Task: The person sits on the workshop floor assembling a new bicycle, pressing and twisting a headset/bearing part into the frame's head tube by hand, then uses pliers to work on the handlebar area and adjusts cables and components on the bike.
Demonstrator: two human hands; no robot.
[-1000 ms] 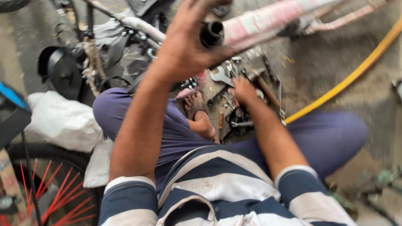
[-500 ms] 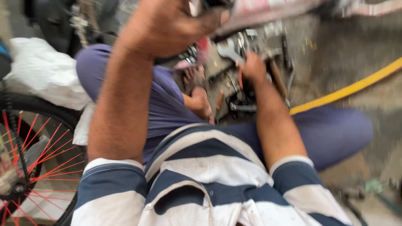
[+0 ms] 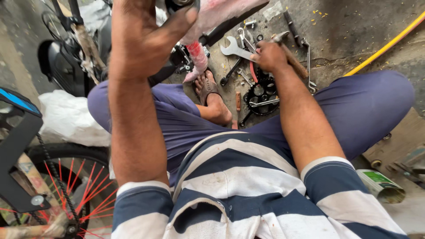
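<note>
The pale pink bicycle frame tube (image 3: 217, 13), its paint scuffed and grimy, crossed the top of the view. The left hand (image 3: 141, 35) was raised against it, thumb hooked round the tube (how firmly it gripped could not be told). On the rough concrete floor (image 3: 354, 40) lay a flat steel open-ended spanner (image 3: 234, 49) and a black toothed chainring (image 3: 261, 94). The right hand (image 3: 269, 56) reached down with the arm extended, fingers curled at the spanner's shaft, touching it.
</note>
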